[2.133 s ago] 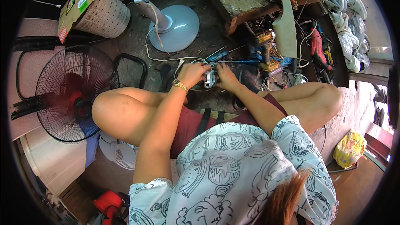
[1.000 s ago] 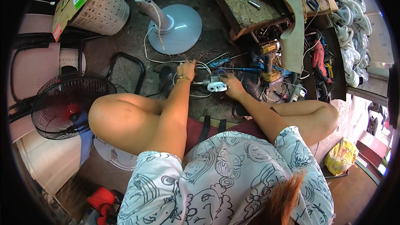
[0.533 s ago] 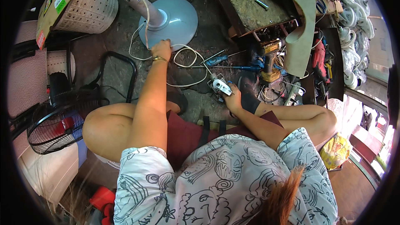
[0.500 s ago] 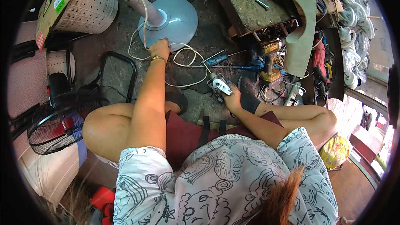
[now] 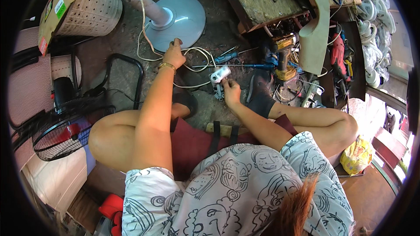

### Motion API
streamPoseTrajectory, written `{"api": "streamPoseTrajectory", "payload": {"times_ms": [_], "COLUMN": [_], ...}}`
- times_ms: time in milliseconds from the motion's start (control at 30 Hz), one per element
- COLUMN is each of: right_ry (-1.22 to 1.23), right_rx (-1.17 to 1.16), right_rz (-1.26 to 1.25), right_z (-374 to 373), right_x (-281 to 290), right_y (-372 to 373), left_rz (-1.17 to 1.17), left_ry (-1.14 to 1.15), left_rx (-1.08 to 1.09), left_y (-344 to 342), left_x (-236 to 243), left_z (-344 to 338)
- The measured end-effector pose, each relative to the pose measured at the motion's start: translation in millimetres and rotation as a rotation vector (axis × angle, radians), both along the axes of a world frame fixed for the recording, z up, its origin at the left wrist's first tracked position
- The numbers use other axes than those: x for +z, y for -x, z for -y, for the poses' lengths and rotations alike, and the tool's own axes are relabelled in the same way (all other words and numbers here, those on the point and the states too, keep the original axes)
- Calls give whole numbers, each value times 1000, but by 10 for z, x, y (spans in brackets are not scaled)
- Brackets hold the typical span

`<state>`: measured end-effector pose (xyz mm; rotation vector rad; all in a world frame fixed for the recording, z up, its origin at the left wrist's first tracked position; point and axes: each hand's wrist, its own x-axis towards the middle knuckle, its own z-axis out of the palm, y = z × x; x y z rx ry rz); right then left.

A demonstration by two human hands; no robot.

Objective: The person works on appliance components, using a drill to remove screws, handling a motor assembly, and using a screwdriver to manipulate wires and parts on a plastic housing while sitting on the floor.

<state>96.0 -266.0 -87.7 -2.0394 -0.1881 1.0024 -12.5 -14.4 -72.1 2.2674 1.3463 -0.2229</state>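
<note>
My left hand (image 5: 174, 55) is reached forward beside the grey round stand base (image 5: 186, 19), fingers curled among loops of white cord (image 5: 199, 50); what they hold is hidden. The upright column (image 5: 153, 11) on the base has cord running down it. My right hand (image 5: 232, 89) grips a small white-and-silver part (image 5: 220, 75), apparently a housing, held tilted above the floor between my feet. The cord runs close to this part. Blue-handled screwdrivers (image 5: 256, 66) lie just beyond it.
A yellow-black drill (image 5: 286, 72) and a red power tool (image 5: 339, 59) are at right, below a wooden bench (image 5: 267, 8) and beige curved piece (image 5: 313, 39). Left are a black fan cage (image 5: 61, 146), chairs (image 5: 35, 74) and a perforated bin (image 5: 92, 8) with cardboard (image 5: 54, 8). Wrapped white parts (image 5: 369, 52) pile at far right.
My left hand has moved forward from between my knees to the stand base. My right hand has just shifted slightly left and toward the stand, turning the white-and-silver part.
</note>
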Motion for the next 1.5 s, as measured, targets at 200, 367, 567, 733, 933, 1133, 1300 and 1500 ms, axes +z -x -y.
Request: {"api": "streamPoseTrajectory", "payload": {"times_ms": [200, 367, 567, 733, 933, 1133, 1300, 1500], "right_ry": [27, -128, -349, -278, 86, -266, 83, 151], "right_rx": [93, 472, 1014, 1083, 975, 891, 860, 869], "right_rz": [-40, 586, 890, 765, 598, 602, 505, 553], "right_z": [72, -144, -300, 122, 483, 299, 438, 434], "right_x": [-269, 333, 796, 840, 664, 797, 759, 844], "right_y": [-238, -590, -910, -793, -446, -550, -289, -191], "left_rz": [-7, 335, 239, 337, 465, 390, 481, 560], "left_ry": [454, 451, 350, 360, 318, 166, 284, 246], "left_rx": [-312, -193, -201, -170, -237, -405, -318, -318], "left_y": [-26, -66, -232, -147, -63, -178, -371, -361], "left_x": [207, 212, 425, 377, 248, 237, 274, 200], "left_z": [548, 1046, 1195, 1245, 1273, 1208, 1344, 1401]}}
